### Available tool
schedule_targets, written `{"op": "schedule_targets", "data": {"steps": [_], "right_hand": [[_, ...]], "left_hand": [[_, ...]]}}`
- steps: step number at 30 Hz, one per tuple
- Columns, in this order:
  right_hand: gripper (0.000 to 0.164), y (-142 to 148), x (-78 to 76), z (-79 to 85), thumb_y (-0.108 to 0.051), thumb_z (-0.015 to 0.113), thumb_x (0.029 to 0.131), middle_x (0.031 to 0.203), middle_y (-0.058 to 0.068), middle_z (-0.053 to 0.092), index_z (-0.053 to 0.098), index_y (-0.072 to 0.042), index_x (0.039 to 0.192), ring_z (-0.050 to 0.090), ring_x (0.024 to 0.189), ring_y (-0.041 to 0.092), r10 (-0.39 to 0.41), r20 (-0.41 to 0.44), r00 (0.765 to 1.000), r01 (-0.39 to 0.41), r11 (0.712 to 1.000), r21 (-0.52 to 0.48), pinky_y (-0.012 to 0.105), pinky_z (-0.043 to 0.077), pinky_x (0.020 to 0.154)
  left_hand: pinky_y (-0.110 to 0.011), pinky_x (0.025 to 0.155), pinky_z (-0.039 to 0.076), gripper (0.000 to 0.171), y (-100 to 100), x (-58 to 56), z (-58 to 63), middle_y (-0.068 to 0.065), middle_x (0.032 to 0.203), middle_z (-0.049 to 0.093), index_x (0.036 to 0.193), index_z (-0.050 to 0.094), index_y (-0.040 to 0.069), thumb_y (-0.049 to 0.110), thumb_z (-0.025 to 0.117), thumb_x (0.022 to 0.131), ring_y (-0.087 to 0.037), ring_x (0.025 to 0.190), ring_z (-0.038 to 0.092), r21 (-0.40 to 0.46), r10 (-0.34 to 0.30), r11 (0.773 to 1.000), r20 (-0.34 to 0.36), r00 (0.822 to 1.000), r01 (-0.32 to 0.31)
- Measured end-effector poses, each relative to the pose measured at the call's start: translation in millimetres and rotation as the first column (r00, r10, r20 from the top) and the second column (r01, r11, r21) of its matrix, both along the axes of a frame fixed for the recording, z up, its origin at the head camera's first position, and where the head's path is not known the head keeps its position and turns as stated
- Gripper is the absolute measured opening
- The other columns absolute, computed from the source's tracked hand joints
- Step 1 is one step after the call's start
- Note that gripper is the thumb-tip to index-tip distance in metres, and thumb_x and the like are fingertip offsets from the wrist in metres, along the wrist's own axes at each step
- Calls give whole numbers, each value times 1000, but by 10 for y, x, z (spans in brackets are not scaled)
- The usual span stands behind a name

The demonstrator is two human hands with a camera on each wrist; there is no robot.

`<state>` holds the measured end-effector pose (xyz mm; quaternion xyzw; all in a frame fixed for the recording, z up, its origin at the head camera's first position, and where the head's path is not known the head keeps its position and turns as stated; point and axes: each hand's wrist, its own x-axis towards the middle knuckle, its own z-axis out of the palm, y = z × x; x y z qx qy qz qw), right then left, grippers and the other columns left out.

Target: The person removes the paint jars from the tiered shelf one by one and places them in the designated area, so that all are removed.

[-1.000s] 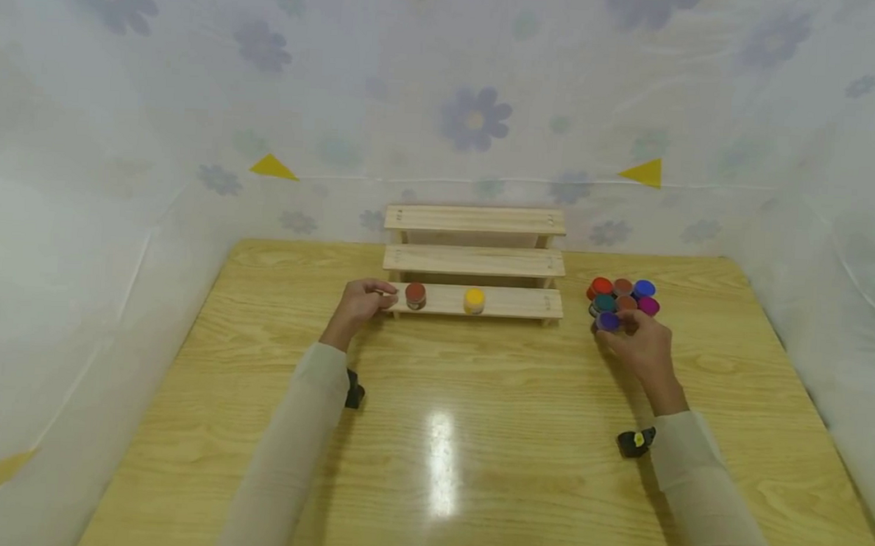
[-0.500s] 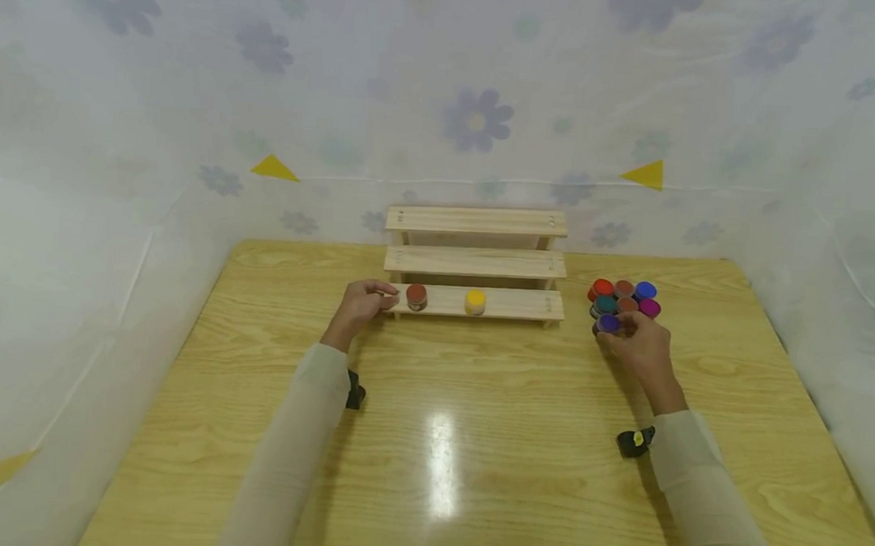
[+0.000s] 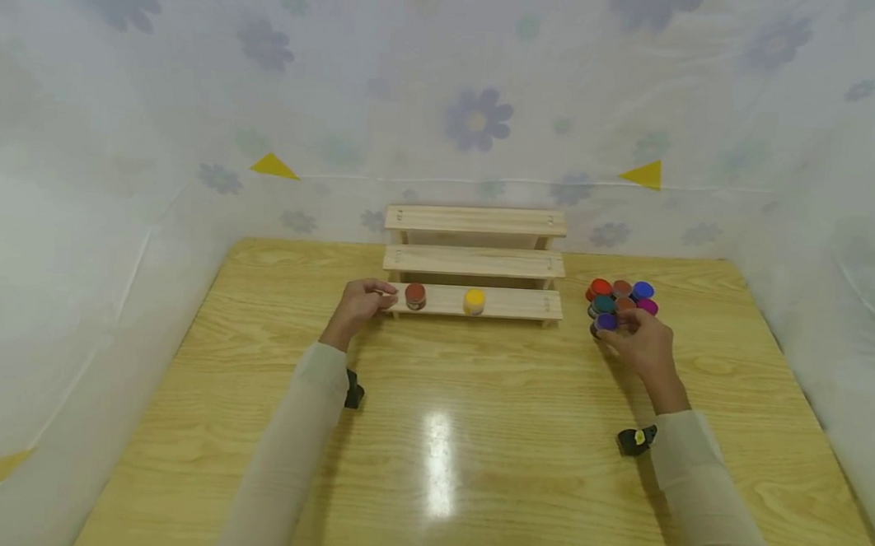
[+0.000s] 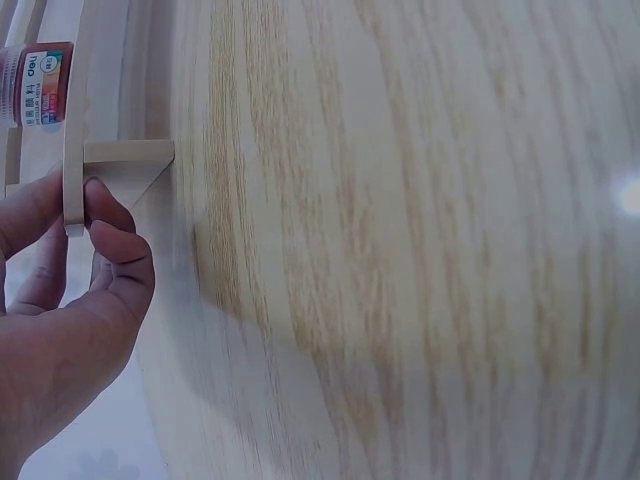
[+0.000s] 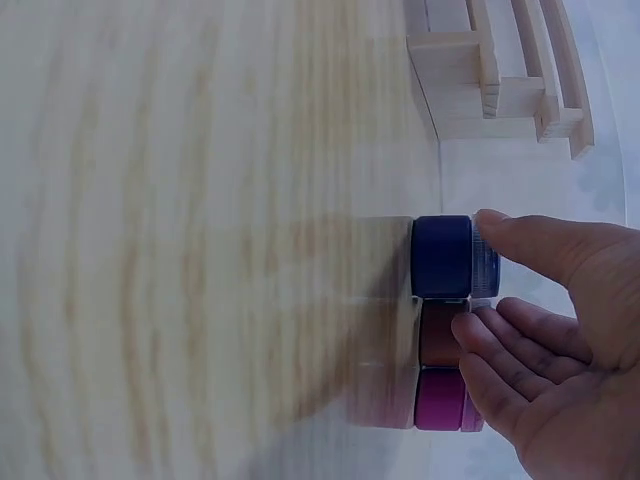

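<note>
My left hand (image 3: 360,304) pinches the left end of the bottom step of a three-step wooden rack (image 3: 475,261); the left wrist view has the thumb above that board (image 4: 75,130) and a finger below. On this step stand a brown paint jar (image 3: 416,297) and a yellow paint jar (image 3: 474,301). At the right, my right hand (image 3: 643,343) holds a dark blue-purple paint jar (image 3: 606,323) by its lid, thumb on one side and fingers on the other. In the right wrist view this jar (image 5: 442,256) stands upright on the table, beside brown and magenta jars.
Behind the held jar are grouped a red jar (image 3: 599,290), a teal jar (image 3: 602,306), a blue jar (image 3: 643,291), a magenta jar (image 3: 647,306) and two brown ones. A flower-patterned sheet (image 3: 343,95) encloses the wood-grain table (image 3: 286,463) at back and sides.
</note>
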<state>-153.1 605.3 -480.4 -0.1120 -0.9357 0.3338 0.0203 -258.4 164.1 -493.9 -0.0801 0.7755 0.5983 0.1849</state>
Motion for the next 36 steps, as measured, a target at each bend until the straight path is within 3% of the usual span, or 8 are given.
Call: {"op": "schedule_targets", "data": {"steps": [7,21,29,36], "right_hand": [[58,27,-6,24,-36,71,85,121,27,59,54,4,123,56,112,42,-39,-69,997,37,999,-31,53,45,91],[56,-56,-24,148,-30,69,87,116,27,59,52,6,127,57,108,43,-21,-178,984,12,999,-51,52,48,89],[53,-163,-89,135,-26,72,85,119,25,59,54,3,127,59,106,40,-42,-232,972,21,995,-96,51,48,88],[54,-322,-154,149,-26,73,84,119,25,59,55,3,126,58,110,40,-62,-251,966,24,988,-150,50,47,94]], "left_hand": [[-33,76,49,21,8,17,6,-8,106,63,109,66,3,12,64,90,-13,81,58,-12,3,1000,-12,1000,-3],[-34,76,50,21,7,12,-12,-7,104,63,109,66,3,12,65,90,-12,81,58,-7,8,1000,-13,1000,-8],[-31,71,49,20,14,6,-5,-8,108,62,108,65,2,10,64,90,-12,78,57,16,18,1000,-12,1000,-18],[-32,72,50,20,13,5,-13,-11,114,62,109,65,3,11,64,90,-11,78,58,15,16,1000,-8,1000,-15]]}}
